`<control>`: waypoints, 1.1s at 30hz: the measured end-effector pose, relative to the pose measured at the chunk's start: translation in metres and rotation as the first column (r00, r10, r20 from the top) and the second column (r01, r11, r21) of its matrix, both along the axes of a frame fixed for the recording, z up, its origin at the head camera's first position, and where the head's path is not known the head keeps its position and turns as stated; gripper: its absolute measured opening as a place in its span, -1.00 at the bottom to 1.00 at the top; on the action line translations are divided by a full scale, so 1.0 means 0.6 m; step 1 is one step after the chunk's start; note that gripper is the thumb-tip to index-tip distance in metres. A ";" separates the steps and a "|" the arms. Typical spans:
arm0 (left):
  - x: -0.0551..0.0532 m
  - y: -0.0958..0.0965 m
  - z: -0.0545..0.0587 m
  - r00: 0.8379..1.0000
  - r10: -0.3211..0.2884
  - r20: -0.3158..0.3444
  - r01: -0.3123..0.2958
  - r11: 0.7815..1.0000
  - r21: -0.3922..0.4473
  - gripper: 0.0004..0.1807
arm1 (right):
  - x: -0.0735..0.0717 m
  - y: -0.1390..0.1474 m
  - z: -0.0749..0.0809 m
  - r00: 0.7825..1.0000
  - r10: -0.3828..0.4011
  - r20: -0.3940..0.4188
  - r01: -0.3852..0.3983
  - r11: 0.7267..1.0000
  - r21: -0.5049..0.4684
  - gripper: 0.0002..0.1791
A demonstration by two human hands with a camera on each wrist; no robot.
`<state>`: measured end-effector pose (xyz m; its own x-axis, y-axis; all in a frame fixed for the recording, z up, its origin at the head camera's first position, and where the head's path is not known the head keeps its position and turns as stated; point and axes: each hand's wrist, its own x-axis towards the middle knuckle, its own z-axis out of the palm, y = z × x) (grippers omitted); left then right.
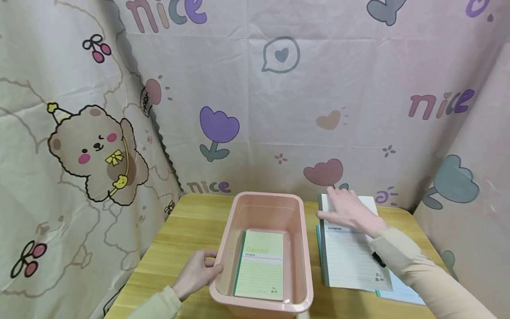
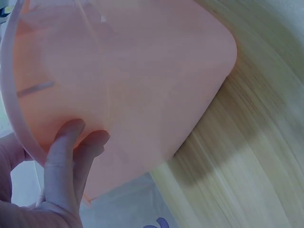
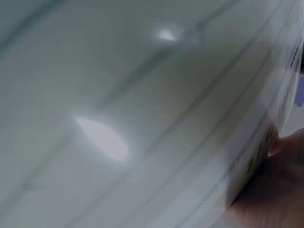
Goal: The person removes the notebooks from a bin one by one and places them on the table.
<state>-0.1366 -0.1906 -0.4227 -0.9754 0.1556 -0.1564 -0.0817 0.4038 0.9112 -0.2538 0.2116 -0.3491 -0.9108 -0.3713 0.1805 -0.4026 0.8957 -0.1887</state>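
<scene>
A pink plastic bin (image 1: 304,266) stands on the table. My left hand (image 1: 198,272) grips its left wall at the rim; the left wrist view shows fingers (image 2: 64,152) against the wall. Inside the bin lies a green notebook (image 1: 259,270) with "Gambit" on its cover. To the right is a white notebook (image 1: 350,261) with a grey spine, overlapping blue notebooks (image 1: 402,289). My right hand (image 1: 352,212) lies over its upper part, thumb at the spine side and fingertips at the top edge. The notebook cover (image 3: 118,95) fills most of the right wrist view.
The wooden table (image 1: 167,239) extends to both sides of the bin. A printed curtain (image 1: 255,110) hangs right behind the table and along both sides. A small black item (image 1: 378,259) shows near my right sleeve, over the white notebook.
</scene>
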 end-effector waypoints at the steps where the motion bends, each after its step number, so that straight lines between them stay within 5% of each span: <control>1: 0.000 0.000 0.000 1.000 0.000 0.001 0.000 1.000 0.004 -0.45 | 0.001 0.008 -0.009 1.000 -0.001 0.005 0.001 1.000 0.000 -0.46; 19: 0.002 -0.001 0.001 1.000 -0.026 0.002 0.025 0.998 0.049 -0.45 | 0.014 0.074 -0.210 0.996 -0.027 0.079 0.031 0.998 -0.057 -0.35; 33: 0.002 0.000 -0.001 1.000 -0.016 0.005 0.015 0.999 0.045 -0.46 | 0.009 0.069 -0.289 0.974 -0.068 0.215 0.079 0.996 -0.043 -0.19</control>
<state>-0.1355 -0.1907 -0.4233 -0.9720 0.1777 -0.1538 -0.0804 0.3637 0.9280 -0.2482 0.2531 -0.5226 -0.9548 -0.2971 -0.0034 -0.2816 0.9084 -0.3092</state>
